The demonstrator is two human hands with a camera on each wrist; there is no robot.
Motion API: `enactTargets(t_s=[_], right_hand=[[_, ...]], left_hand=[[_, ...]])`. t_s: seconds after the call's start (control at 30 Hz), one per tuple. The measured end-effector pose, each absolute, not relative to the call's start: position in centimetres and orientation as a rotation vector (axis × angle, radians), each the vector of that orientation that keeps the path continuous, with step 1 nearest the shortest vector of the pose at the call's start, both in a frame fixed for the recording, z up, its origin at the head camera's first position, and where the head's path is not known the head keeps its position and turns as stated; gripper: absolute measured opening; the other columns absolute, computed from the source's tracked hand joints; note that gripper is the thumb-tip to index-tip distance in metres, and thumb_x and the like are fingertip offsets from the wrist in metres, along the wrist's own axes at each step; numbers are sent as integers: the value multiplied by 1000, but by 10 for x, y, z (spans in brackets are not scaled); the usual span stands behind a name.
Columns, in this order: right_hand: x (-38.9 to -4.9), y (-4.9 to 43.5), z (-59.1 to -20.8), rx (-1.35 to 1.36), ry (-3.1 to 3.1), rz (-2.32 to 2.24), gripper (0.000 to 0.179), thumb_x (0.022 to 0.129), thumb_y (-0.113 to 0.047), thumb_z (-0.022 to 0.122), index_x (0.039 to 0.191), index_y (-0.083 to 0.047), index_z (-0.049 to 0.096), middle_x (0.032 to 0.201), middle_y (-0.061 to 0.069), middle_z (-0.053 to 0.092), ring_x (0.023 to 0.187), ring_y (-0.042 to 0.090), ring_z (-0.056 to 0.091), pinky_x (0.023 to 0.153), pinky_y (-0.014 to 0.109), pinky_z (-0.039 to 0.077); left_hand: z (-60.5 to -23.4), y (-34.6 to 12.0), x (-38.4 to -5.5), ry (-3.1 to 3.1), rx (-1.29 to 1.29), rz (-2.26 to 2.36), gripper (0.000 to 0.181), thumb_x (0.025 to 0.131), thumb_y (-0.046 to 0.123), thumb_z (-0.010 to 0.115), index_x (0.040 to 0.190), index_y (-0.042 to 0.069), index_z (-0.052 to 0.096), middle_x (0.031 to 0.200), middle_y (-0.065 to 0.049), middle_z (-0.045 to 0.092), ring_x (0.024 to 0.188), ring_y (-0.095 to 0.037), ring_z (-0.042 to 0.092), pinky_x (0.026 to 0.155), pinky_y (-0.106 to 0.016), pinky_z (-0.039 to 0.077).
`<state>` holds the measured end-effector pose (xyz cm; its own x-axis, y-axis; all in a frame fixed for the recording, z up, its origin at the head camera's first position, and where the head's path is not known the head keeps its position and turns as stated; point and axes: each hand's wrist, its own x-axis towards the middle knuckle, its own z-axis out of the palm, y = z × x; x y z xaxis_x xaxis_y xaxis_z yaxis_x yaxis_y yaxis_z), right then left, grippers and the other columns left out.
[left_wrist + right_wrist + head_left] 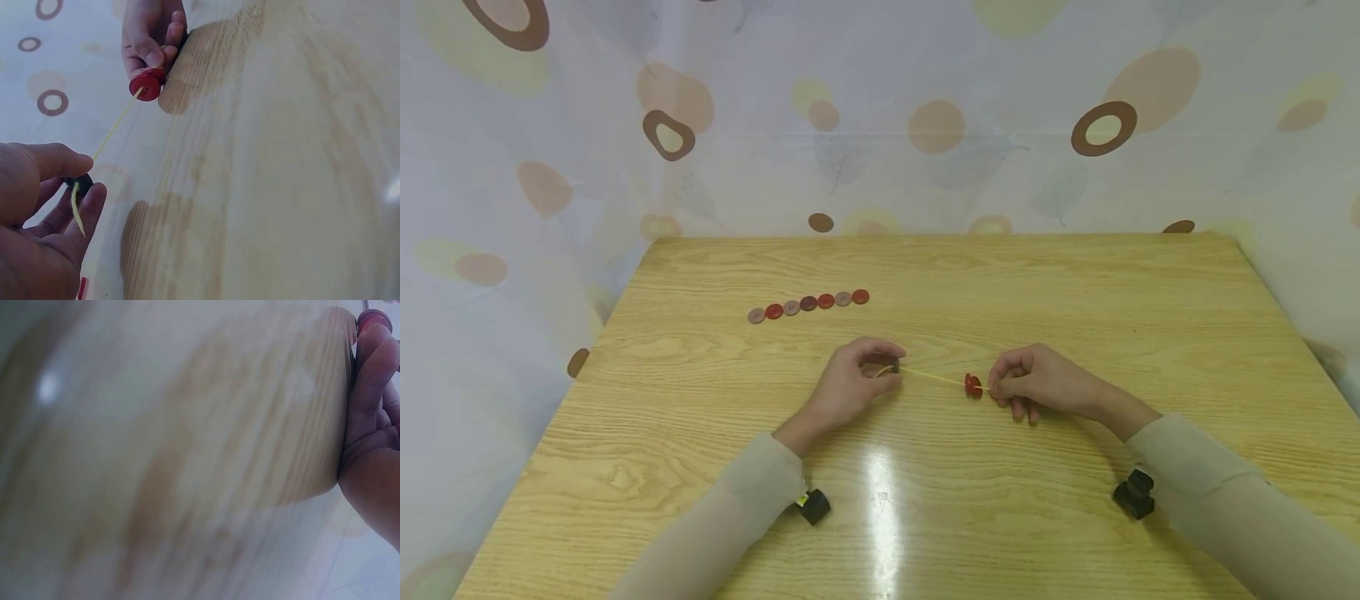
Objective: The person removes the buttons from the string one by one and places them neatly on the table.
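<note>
Between thumb and fingers, the left hand (848,382) pinches a dark button (80,184). A yellow string (932,376) passes through that button, and a short loose end hangs beyond it in the left wrist view. The string runs taut across to the right hand (1045,380), whose thumb and forefinger pinch it. Red buttons (973,385) are threaded on the string right beside the right fingertips; one (145,87) faces the left hand. In the right wrist view a red button (375,321) shows past the right fingers, and the pinch itself is hidden.
Several red, pinkish and dark buttons (808,303) lie in a slanting row on the wooden table (700,375), beyond the left hand. A patterned cloth (880,125) hangs behind the table and at its sides. Small black cameras sit at both wrists.
</note>
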<state>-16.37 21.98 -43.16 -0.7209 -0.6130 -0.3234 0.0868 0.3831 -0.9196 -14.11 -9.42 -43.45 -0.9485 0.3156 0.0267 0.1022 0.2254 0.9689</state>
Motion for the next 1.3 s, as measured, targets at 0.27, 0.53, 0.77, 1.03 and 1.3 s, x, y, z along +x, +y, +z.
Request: enactTargets(t_s=[0.27, 0.53, 0.77, 1.03, 1.3], right_hand=[[-163, 219, -431, -441, 2001, -1378, 15, 99, -10, 62, 101, 5, 65, 81, 16, 66, 59, 17, 62, 47, 28, 54], [-163, 220, -431, -443, 2000, -1381, 16, 99, -11, 63, 100, 5, 65, 81, 16, 66, 59, 17, 62, 47, 29, 54], [-163, 220, -431, -444, 2002, -1379, 15, 99, -9, 61, 100, 5, 65, 81, 16, 66, 58, 17, 62, 47, 28, 53], [-163, 220, -431, -439, 1985, -1391, 14, 99, -8, 60, 100, 5, 64, 81, 16, 66, 58, 17, 62, 47, 27, 53], [-163, 220, -430, -440, 1987, -1394, 14, 99, -8, 60, 100, 5, 64, 81, 15, 65, 58, 16, 62, 47, 27, 53]], left_hand=[[-434, -98, -141, 2306, 384, 1820, 28, 88, -6, 71, 116, -2, 68, 120, -10, 64, 111, -23, 62, 96, -31, 52], [-431, -102, -141, 2249, 383, 1897, 30, 87, -12, 69, 117, -6, 66, 122, -15, 62, 113, -30, 62, 94, -30, 54], [-432, -105, -141, 2230, 370, 1917, 32, 86, -14, 68, 118, -9, 65, 123, -17, 62, 115, -33, 61, 93, -32, 54], [-431, -110, -141, 2237, 346, 1913, 33, 87, -13, 68, 119, -7, 65, 123, -16, 62, 115, -31, 61, 93, -31, 55], [-429, -113, -143, 2240, 356, 1921, 33, 87, -14, 68, 119, -9, 64, 123, -20, 61, 116, -34, 60, 94, -32, 54]])
